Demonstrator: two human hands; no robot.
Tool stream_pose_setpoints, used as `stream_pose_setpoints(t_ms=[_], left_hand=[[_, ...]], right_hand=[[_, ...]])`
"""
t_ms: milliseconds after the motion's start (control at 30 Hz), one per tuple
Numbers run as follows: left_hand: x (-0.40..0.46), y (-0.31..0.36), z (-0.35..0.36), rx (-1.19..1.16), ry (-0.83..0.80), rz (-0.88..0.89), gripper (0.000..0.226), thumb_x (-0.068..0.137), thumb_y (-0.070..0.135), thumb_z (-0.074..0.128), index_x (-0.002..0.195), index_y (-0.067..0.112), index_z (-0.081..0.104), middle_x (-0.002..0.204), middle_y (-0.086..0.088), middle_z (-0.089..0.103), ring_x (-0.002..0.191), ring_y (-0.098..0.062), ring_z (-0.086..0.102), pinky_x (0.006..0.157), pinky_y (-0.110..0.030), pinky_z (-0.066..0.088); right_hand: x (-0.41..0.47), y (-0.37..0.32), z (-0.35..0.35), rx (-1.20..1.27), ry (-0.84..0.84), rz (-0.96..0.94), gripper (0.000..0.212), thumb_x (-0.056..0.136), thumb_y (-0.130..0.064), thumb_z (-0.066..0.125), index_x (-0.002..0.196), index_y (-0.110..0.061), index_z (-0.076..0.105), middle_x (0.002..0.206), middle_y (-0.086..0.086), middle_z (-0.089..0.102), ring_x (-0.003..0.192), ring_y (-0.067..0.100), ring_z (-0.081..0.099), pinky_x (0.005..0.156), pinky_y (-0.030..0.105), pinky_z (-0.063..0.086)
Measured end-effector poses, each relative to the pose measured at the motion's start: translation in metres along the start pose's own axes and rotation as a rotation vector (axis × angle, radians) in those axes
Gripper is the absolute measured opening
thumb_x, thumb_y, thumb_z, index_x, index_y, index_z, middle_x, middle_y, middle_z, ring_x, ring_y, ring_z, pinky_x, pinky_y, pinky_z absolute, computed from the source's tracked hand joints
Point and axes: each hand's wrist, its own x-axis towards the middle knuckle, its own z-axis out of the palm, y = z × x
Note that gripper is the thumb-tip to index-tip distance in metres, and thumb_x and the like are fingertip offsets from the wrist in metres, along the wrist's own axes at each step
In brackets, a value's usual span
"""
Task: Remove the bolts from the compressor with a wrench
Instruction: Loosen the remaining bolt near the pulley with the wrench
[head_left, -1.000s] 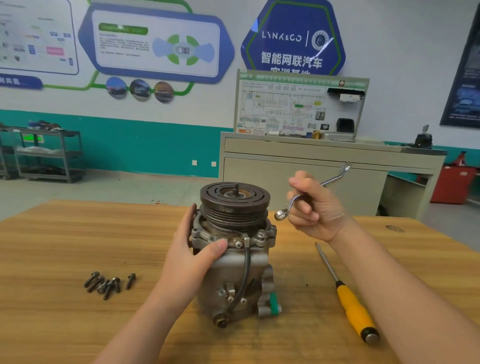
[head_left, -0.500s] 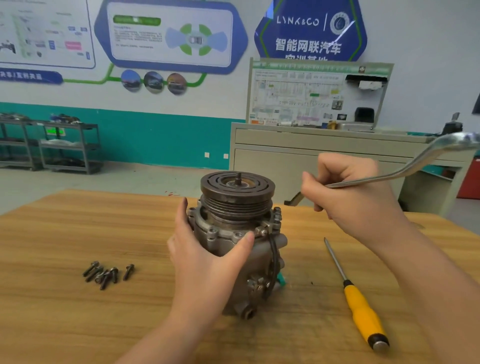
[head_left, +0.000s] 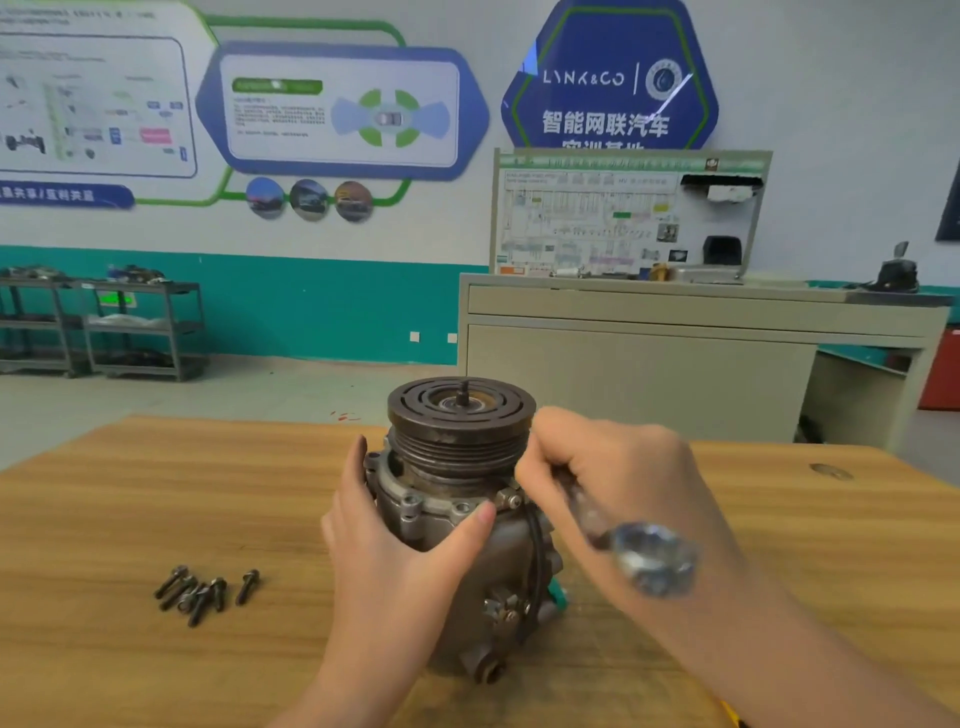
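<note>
The grey compressor (head_left: 467, 561) stands upright on the wooden table (head_left: 130, 493), its dark pulley on top. My left hand (head_left: 395, 545) grips its body from the left, thumb on the front flange near a bolt (head_left: 514, 501). My right hand (head_left: 613, 478) holds a silver ring wrench (head_left: 639, 556) against the compressor's right side. The wrench's near ring end points toward the camera and is blurred; its far end is hidden behind my fingers. Several removed bolts (head_left: 202, 592) lie in a loose pile on the table to the left.
A sliver of the yellow screwdriver handle (head_left: 730, 713) shows under my right forearm at the bottom edge. A beige cabinet (head_left: 675, 364) with a wiring board stands behind the table, and metal shelves (head_left: 104, 327) stand at the far left wall.
My right hand has swung the wrench down from the upper right and brought it against the compressor's right flange. The left hand has kept its hold on the body.
</note>
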Motion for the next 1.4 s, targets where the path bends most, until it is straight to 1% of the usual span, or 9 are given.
stream_pose_setpoints(t_ms=[67,167,300,467,633,867,1000,1133,1400], left_hand=[[0.002,0.0,0.001,0.027,-0.004,-0.006,0.126,0.049,0.056,0.089,0.15,0.048,0.014,0.122,0.025,0.024,0.14,-0.014,0.023,0.113,-0.044,0.026],[0.004,-0.001,-0.001,0.062,-0.019,0.043,0.127,0.045,0.066,0.082,0.151,0.041,0.017,0.123,0.028,0.026,0.133,-0.003,0.022,0.11,-0.034,0.024],[0.008,0.001,-0.011,0.029,-0.096,0.04,0.124,0.041,0.074,0.066,0.151,0.041,0.019,0.127,0.034,0.032,0.134,-0.002,0.026,0.11,-0.031,0.025],[0.017,0.002,-0.023,-0.039,-0.205,-0.01,0.12,0.045,0.07,0.069,0.152,0.045,0.02,0.151,0.012,0.037,0.137,-0.013,0.039,0.115,-0.048,0.033],[0.021,0.0,-0.025,-0.048,-0.216,0.008,0.118,0.046,0.071,0.067,0.151,0.047,0.021,0.153,0.015,0.036,0.137,-0.01,0.038,0.115,-0.045,0.033],[0.02,-0.004,-0.024,-0.027,-0.179,0.03,0.116,0.048,0.072,0.066,0.151,0.046,0.022,0.151,0.016,0.037,0.137,-0.01,0.039,0.115,-0.046,0.034],[0.015,-0.005,-0.019,0.004,-0.137,0.043,0.12,0.046,0.075,0.065,0.153,0.044,0.018,0.15,0.017,0.035,0.137,-0.007,0.035,0.114,-0.037,0.03],[0.006,-0.004,-0.009,0.049,-0.038,0.062,0.125,0.044,0.076,0.064,0.153,0.041,0.015,0.136,0.026,0.03,0.138,-0.005,0.027,0.109,-0.03,0.025],[0.003,-0.001,-0.004,0.074,0.006,0.063,0.127,0.042,0.078,0.061,0.153,0.039,0.014,0.107,0.052,0.016,0.125,0.008,0.019,0.103,-0.026,0.02]], right_hand=[[-0.001,-0.004,0.002,-0.022,0.004,0.025,0.022,0.076,-0.018,0.043,0.062,-0.03,0.033,0.048,-0.013,0.043,0.049,0.012,0.041,0.042,0.014,0.029],[0.006,0.01,-0.001,0.136,-0.037,0.036,0.046,0.079,-0.006,0.06,0.059,-0.034,0.029,0.049,-0.018,0.039,0.047,0.005,0.04,0.046,0.008,0.027],[0.013,0.045,-0.012,0.611,-0.123,0.276,0.037,0.079,-0.009,0.067,0.053,-0.02,0.042,0.05,-0.008,0.047,0.045,0.002,0.044,0.046,0.012,0.037],[0.011,0.076,0.002,1.407,-0.324,0.645,0.026,0.078,-0.005,0.066,0.061,-0.02,0.054,0.05,0.005,0.055,0.037,0.01,0.044,0.038,0.018,0.034],[0.002,0.083,0.023,1.8,-0.304,0.97,0.021,0.08,-0.015,0.07,0.062,-0.012,0.059,0.051,0.002,0.053,0.037,0.004,0.044,0.033,0.013,0.035],[0.009,0.073,0.013,1.302,0.321,0.739,0.049,0.091,-0.001,0.057,0.049,-0.022,0.04,0.04,0.003,0.046,0.028,0.008,0.032,0.034,0.015,0.025],[0.009,0.052,0.007,0.78,0.267,0.579,0.046,0.087,0.0,0.058,0.049,-0.019,0.04,0.041,0.009,0.049,0.03,0.01,0.04,0.036,0.018,0.032],[0.006,0.033,0.008,0.617,0.236,0.51,0.035,0.086,-0.004,0.059,0.059,0.002,0.037,0.051,0.022,0.047,0.033,0.003,0.046,0.039,0.016,0.034],[-0.001,0.019,0.013,0.385,0.303,0.315,0.045,0.088,-0.012,0.06,0.054,-0.016,0.03,0.052,0.009,0.041,0.04,0.007,0.038,0.042,0.008,0.027]])
